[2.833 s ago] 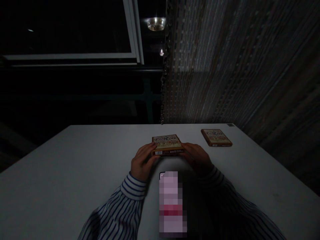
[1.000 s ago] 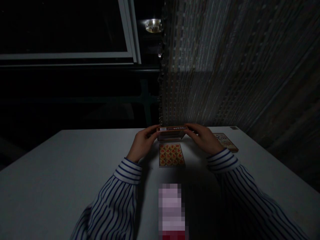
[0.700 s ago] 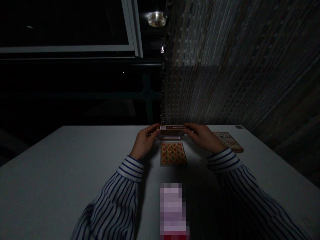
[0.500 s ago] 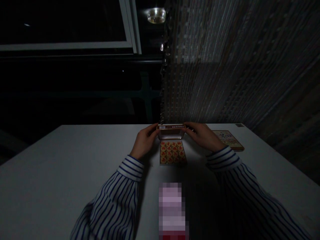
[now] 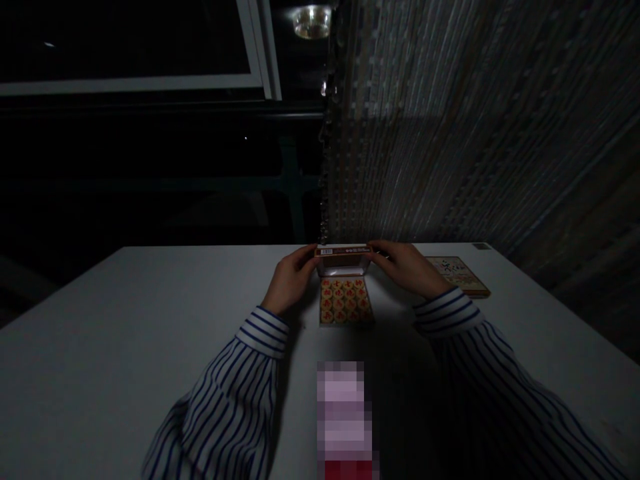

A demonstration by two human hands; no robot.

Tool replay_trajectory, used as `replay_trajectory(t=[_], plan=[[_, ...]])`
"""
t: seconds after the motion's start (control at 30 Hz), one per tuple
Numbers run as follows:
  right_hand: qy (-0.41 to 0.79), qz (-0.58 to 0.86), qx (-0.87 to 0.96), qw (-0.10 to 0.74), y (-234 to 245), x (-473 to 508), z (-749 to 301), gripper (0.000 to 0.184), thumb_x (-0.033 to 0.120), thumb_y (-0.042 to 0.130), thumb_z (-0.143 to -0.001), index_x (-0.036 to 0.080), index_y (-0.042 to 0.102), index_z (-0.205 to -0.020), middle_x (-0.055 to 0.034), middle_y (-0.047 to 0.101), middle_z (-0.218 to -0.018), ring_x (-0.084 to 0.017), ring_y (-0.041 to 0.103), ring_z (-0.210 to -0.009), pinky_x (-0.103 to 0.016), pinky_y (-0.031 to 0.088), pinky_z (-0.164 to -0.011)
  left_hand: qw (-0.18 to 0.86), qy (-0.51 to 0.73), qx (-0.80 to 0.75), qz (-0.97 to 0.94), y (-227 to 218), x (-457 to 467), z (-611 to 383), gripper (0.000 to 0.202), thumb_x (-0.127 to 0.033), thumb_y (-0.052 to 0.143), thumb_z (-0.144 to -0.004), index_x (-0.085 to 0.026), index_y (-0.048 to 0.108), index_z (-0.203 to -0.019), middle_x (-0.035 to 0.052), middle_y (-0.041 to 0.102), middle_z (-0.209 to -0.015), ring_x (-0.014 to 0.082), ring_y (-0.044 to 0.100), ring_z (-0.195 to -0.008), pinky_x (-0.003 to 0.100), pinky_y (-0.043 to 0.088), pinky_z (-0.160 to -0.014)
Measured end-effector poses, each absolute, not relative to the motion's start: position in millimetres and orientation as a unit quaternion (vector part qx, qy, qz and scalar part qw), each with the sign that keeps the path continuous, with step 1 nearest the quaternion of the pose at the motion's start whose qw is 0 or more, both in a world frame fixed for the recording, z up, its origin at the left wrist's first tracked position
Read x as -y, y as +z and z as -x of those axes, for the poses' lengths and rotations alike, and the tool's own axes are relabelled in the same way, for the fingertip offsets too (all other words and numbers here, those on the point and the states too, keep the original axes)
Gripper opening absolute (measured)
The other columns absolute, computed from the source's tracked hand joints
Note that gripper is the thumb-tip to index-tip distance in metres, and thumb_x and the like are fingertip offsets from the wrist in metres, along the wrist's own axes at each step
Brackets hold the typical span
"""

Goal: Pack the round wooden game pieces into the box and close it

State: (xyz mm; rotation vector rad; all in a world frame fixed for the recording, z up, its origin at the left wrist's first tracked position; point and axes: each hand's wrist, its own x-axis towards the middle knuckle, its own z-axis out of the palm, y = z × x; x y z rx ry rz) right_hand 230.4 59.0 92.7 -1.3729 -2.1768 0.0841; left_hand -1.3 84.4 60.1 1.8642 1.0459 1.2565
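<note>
A shallow box of Chinese chess pieces lies on the white table, its round pieces packed in rows with red characters facing up. Behind it stands the brown box lid, tilted up with its hollow side towards me; a barcode label shows on its upper edge. My left hand grips the lid's left end between thumb and fingers. At the right end, my right hand holds it the same way. Some fingertips are hidden behind the lid.
A flat printed box or cover lies right of my right hand. Nearer me is a blurred-out pinkish object. Beyond the white table hang a string curtain and a dark window. A small card lies at the far right corner.
The view has tilted slightly, so everything on the table appears a little higher. Both hands keep their hold on the lid, which has barely moved.
</note>
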Motion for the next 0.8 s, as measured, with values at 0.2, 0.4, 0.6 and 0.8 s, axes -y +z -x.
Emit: replay_trajectory(t=[0.2,0.4,0.6,0.8], plan=[[0.039,0.514,0.814,0.269,90.9,-60.4,-231.6,0.027,0.032,0.041,-0.087,0.018,0.06,-0.099,-0.0056,0.066,-0.096,-0.018,0.06,-0.084,-0.027,0.044,-0.072,0.332,0.473,-0.393,-0.715,58.2,-85.4,2.1,0.033,-0.026,0.049,-0.081,-0.013,0.055,-0.111,0.0092,0.06,-0.112,0.0176,0.055,-0.103,0.034,0.04,-0.094],[0.046,0.525,0.811,0.252,91.6,-60.5,-232.2,0.03,0.032,0.04,-0.087,0.019,0.058,-0.106,-0.0057,0.065,-0.1,-0.019,0.06,-0.09,-0.025,0.043,-0.074,0.328,0.461,-0.387,-0.728,59.6,-83.4,2.1,0.031,-0.026,0.049,-0.081,-0.014,0.056,-0.11,0.0074,0.06,-0.112,0.017,0.055,-0.103,0.033,0.04,-0.094],[0.043,0.536,0.809,0.236,91.8,-60.4,-233.1,0.031,0.034,0.04,-0.086,0.018,0.059,-0.105,-0.0066,0.065,-0.099,-0.019,0.06,-0.089,-0.026,0.042,-0.074,0.336,0.455,-0.385,-0.729,58.5,-84.5,2.6,0.032,-0.026,0.049,-0.081,-0.015,0.055,-0.11,0.007,0.06,-0.112,0.0169,0.055,-0.103,0.034,0.04,-0.094],[0.04,0.533,0.811,0.238,90.2,-60.5,-233.4,0.031,0.033,0.04,-0.087,0.017,0.059,-0.105,-0.007,0.065,-0.1,-0.02,0.059,-0.09,-0.026,0.042,-0.074,0.328,0.458,-0.389,-0.729,57.1,-86.0,3.5,0.033,-0.027,0.05,-0.081,-0.013,0.055,-0.11,0.0083,0.061,-0.111,0.0172,0.055,-0.102,0.033,0.04,-0.094]])
